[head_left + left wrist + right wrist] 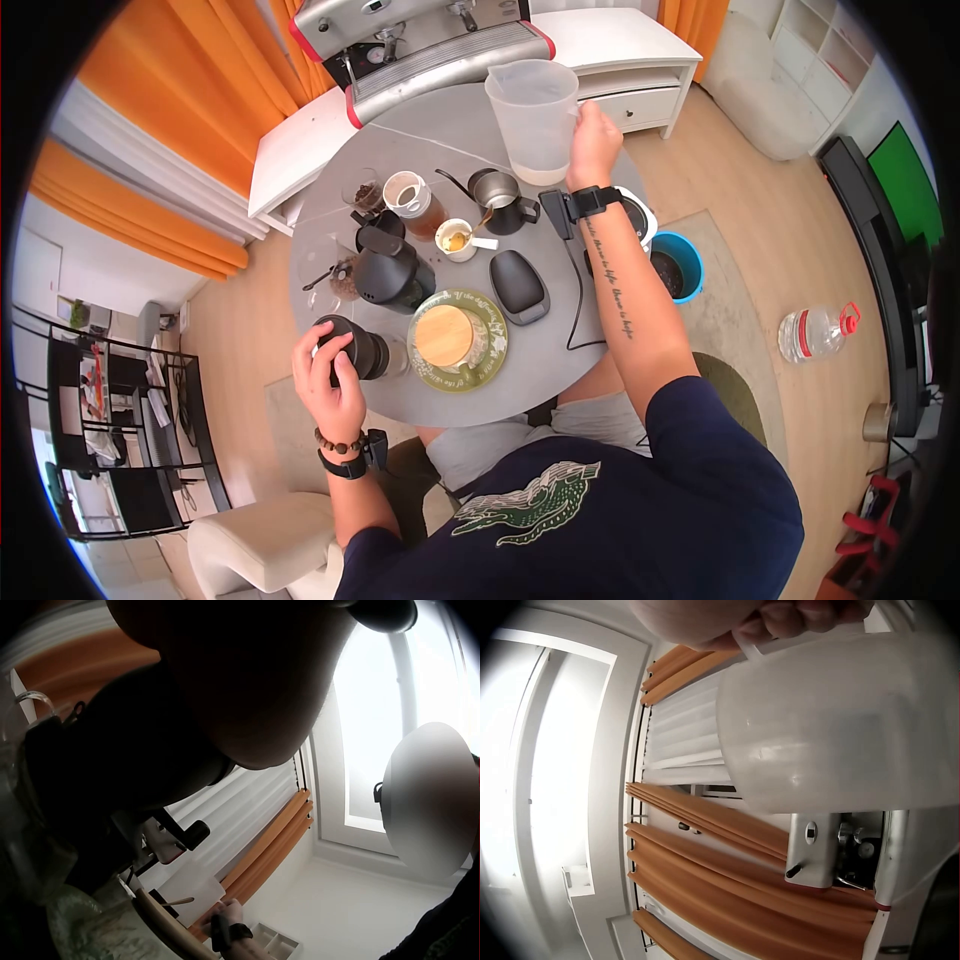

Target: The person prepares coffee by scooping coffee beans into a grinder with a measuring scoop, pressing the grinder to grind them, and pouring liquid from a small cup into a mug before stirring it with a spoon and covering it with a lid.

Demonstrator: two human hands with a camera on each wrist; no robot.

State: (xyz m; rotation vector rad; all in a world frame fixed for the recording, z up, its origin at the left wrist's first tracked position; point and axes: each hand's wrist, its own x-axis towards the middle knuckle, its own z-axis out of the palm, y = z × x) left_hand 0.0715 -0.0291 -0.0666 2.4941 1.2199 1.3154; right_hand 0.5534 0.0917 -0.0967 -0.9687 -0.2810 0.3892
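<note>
My right hand (594, 148) grips the handle of a large translucent plastic pitcher (530, 115) at the table's far right. In the right wrist view, curled fingers (784, 619) wrap the handle beside the pitcher's pale wall (817, 735). At the near left, my left hand (328, 385) holds a black cylinder with a clear end (357, 350), fingers bent over its side. The left wrist view shows this cylinder (142, 742) in dark shadow. Beside it, a round wooden lid (444, 336) tops a glass jar on a green patterned plate (496, 362).
On the grey round table (470, 400) stand a black kettle-like appliance (392, 270), a carafe of brown liquid (428, 218), a small white cup (456, 240), a steel-and-black pitcher (505, 205) and a black oval device (518, 285). An espresso machine (450, 70) stands behind. A blue bucket (688, 255) sits right.
</note>
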